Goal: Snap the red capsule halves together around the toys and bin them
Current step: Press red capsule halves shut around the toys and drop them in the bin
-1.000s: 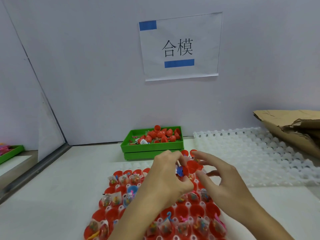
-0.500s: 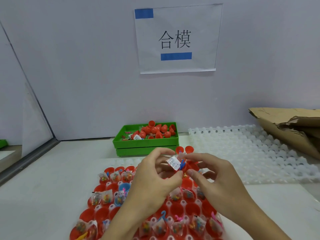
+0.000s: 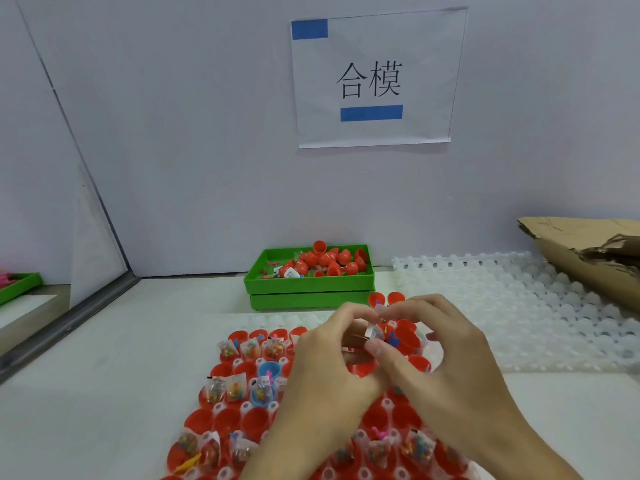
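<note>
Just below the centre of the frame, two bare hands meet above a white moulded plastic tray [image 3: 519, 306] whose sockets hold rows of open red capsule halves. The left hand [image 3: 332, 368] curls its fingers [image 3: 349, 311] round something mostly hidden, probably the mating half. The right hand [image 3: 457, 368] pinches an open red plastic capsule half [image 3: 405, 337] between thumb and fingers, with a small blue toy in a crinkled clear packet [image 3: 375, 329] poking out of its mouth. Both hands are closed on their pieces.

The halves are not yet joined. The packet film stands proud of the rim, so it may get trapped in the seam and stop the snap from seating; a half-caught capsule could spring open later. Pressing the halves together off-axis could also squeeze the toy out onto the tray.

The green rectangular plastic bin [image 3: 310, 289], stacked on a second one, sits centre frame against the back wall, beyond the hands, already heaped with red capsules. A careless toss could bounce off that heap and roll across the white table [image 3: 104, 393]. Loaded sockets lie right under the wrists, so a dipped hand could knock packets loose.
</note>
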Motion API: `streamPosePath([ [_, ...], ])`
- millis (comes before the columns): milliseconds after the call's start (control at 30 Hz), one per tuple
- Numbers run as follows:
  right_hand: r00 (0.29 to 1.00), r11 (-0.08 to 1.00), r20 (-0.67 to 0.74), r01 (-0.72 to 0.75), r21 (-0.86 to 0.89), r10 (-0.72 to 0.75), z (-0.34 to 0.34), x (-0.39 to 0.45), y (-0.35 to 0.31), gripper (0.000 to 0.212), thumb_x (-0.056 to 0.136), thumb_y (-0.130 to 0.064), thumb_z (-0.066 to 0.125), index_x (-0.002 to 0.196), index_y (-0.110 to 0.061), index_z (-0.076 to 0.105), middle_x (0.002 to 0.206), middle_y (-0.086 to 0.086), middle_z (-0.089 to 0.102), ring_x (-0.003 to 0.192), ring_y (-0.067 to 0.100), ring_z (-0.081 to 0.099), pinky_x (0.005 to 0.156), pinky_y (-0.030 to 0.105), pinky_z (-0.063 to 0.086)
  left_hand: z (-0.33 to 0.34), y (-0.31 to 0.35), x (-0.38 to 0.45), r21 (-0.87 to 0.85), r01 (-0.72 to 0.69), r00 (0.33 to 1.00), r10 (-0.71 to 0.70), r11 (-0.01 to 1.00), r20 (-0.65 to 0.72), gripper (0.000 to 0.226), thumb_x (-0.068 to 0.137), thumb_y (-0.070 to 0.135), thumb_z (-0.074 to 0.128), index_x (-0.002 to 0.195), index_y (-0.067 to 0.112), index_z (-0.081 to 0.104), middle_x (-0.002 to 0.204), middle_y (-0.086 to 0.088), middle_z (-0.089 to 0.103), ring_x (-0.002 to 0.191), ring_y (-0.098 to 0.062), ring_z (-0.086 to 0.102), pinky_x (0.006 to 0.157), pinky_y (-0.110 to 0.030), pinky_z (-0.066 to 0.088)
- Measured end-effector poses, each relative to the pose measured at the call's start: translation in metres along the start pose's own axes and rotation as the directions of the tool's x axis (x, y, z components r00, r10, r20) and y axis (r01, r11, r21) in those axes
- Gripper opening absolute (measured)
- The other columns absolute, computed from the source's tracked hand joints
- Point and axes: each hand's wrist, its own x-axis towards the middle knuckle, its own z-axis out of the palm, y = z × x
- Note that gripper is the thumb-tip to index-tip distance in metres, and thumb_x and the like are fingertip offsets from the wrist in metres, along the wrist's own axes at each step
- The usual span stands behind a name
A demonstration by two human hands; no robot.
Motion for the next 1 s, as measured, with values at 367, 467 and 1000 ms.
streamPosePath([
  [367,0.980,0.948,0.006,-0.193,0.254,0.198,-0.003,0.003,0.003,0.013,0.086,-0.018,0.072,0.084,-0.030,0.077,0.083,-0.014,0.075,0.081,0.002,0.070,0.069,0.015,0.052,0.004,0.005,-0.002,0.023,-0.033,0.998,0.034,0.999,-0.059,0.047,0.079,0.010,0.078,0.102,0.044,0.056,0.093,0.021,0.068,0.089,0.000,0.069,0.073,-0.010,0.054],
  [467,0.973,0.931,0.019,-0.224,0.287,0.229,-0.004,0.004,0.004,0.016,0.089,-0.016,0.070,0.087,-0.030,0.078,0.085,-0.013,0.076,0.082,0.004,0.071,0.067,0.017,0.053,0.003,0.004,-0.001,-0.005,0.006,0.997,-0.006,1.000,-0.071,0.042,0.079,0.014,0.080,0.102,0.042,0.058,0.096,0.019,0.068,0.091,-0.001,0.070,0.074,-0.011,0.055],
  [1000,0.977,0.934,-0.089,-0.157,0.321,0.195,-0.011,0.007,0.008,0.020,0.093,-0.020,0.063,0.096,-0.035,0.076,0.099,-0.014,0.073,0.098,-0.001,0.066,0.074,0.011,0.050,-0.042,-0.011,0.013,0.050,0.099,0.944,-0.077,0.994,-0.321,0.013,0.078,0.007,0.080,0.079,0.018,0.074,0.076,0.010,0.075,0.074,-0.001,0.071,0.066,-0.012,0.054],
])
